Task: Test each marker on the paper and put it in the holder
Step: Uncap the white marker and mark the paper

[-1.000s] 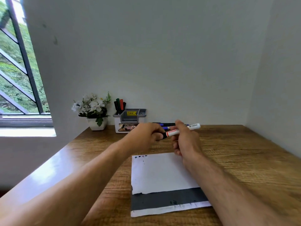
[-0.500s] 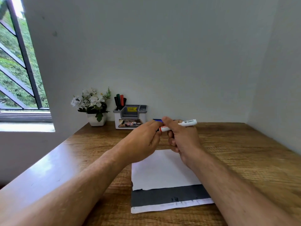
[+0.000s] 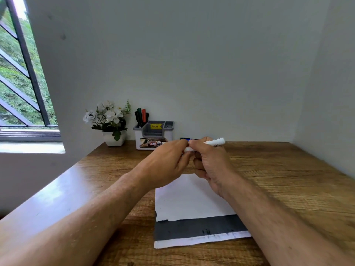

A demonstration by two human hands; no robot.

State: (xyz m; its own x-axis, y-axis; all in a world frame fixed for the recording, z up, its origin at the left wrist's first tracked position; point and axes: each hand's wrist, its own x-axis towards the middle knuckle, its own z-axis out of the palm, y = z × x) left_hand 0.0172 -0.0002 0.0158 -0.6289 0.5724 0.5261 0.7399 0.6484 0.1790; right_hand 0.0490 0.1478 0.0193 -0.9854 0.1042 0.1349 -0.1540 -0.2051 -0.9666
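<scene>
My right hand (image 3: pixel 209 164) grips a white marker (image 3: pixel 215 142) held level above the far end of the paper (image 3: pixel 192 200). Fingers of my left hand (image 3: pixel 167 162) close on the marker's left end, where the cap is hidden. The paper is white with a dark grey band near its front edge. A white and grey holder (image 3: pixel 153 134) stands at the back by the wall, with several markers (image 3: pixel 141 117) upright in its left compartment. A blue marker (image 3: pixel 189 139) lies on the table behind my hands, mostly hidden.
A white pot of white flowers (image 3: pixel 110 121) stands left of the holder. The wooden table (image 3: pixel 278 169) meets walls at the back and the right. A barred window (image 3: pixel 19 83) is at the far left.
My left hand has slid in over the marker's left end, so the red label and dark cap are now covered. Both hands stayed above the paper's far end.
</scene>
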